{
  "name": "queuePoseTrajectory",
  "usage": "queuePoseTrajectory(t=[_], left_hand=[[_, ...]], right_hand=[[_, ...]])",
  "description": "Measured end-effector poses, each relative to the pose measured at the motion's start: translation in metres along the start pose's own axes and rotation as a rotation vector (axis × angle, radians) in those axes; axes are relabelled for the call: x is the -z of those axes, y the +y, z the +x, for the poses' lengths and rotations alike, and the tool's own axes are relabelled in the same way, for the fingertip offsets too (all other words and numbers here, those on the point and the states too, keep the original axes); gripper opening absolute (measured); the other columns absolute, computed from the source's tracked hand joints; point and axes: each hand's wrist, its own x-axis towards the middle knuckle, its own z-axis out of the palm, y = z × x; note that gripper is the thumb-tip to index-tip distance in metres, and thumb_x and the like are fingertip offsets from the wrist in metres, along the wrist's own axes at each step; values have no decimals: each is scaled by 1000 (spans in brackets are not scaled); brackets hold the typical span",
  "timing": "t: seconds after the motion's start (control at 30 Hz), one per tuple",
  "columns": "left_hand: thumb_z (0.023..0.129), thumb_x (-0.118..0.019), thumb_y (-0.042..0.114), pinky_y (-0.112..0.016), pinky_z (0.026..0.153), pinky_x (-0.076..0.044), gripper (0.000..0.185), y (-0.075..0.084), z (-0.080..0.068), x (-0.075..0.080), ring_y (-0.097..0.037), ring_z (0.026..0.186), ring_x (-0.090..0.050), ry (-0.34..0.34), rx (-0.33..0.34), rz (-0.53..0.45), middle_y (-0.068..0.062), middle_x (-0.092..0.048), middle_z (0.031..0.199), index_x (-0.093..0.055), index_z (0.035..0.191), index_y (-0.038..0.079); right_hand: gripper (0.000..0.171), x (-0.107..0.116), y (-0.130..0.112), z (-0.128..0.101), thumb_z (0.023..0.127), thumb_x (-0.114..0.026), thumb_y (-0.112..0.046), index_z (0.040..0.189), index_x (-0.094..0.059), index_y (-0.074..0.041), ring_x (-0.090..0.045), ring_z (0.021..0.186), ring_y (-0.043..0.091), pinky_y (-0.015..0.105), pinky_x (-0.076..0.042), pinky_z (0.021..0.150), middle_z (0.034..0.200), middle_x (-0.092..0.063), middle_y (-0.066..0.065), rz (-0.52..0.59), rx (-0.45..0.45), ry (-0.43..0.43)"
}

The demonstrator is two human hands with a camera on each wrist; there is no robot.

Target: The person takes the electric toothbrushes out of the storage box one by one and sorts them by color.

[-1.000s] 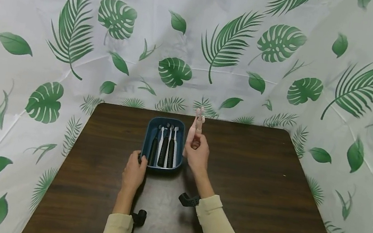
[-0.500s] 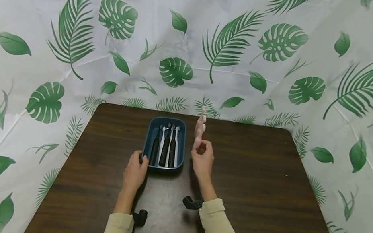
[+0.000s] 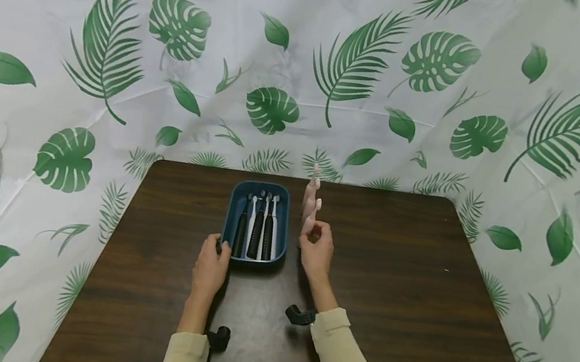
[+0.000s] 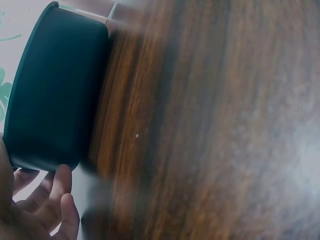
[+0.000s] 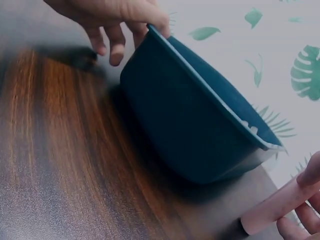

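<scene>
A blue bin (image 3: 231,206) on the table holds several black and white electric toothbrushes (image 3: 239,235) lying side by side. My left hand (image 3: 209,266) grips its near left corner; the right wrist view shows the thumb over the rim and fingers hanging beside the wall. Just right of the bin, my right hand (image 3: 316,256) pinches a pink electric toothbrush (image 5: 275,207) by its handle, held upright with its dark base low near the tabletop. Directly behind it stand other pink toothbrushes (image 3: 309,192), partly hidden by the held one.
The dark wooden table (image 3: 396,299) reaches back to a white curtain (image 3: 290,35) printed with green leaves. A small pale speck (image 3: 447,270) lies on the right side. Black wrist cameras (image 3: 299,315) stick out inward from both sleeves.
My right hand has shifted right and slightly toward me with the pink toothbrush, away from the bin's side. The left hand has stayed at the bin's corner.
</scene>
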Motion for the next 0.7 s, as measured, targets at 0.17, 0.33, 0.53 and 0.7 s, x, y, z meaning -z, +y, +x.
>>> queuePoseTrajectory(t=[0.17,0.33,0.53,0.7], left_hand=[[112,-49,37,-65,97,-50,46,-1,0,0,-40,120,-66,7,-2,-9,-18,-64,138,-54,147,8],[111,-48,36,-64,89,-50,44,-2,0,-2,-39,111,-66,41,-27,-8,-18,-65,131,-57,143,7],[110,-46,37,-60,83,-51,44,-4,1,-3,-35,105,-68,62,-45,-16,-14,-67,125,-59,141,9],[111,-49,37,-60,90,-52,42,-4,2,-1,-34,111,-69,31,-16,-31,-13,-66,129,-59,143,11]], right_hand=[[33,-3,1,1,89,-73,5,120,-65,2,-70,110,41,54,-53,103,119,-71,24,13,9,-2],[33,-4,0,-1,90,-73,6,121,-65,2,-71,109,40,54,-58,98,118,-70,24,34,22,-18],[32,-5,1,-2,91,-73,5,121,-63,2,-69,109,39,54,-58,96,118,-69,24,30,25,-25],[32,-3,6,-3,92,-74,2,123,-63,1,-66,113,39,55,-53,101,119,-68,23,-40,14,-56]])
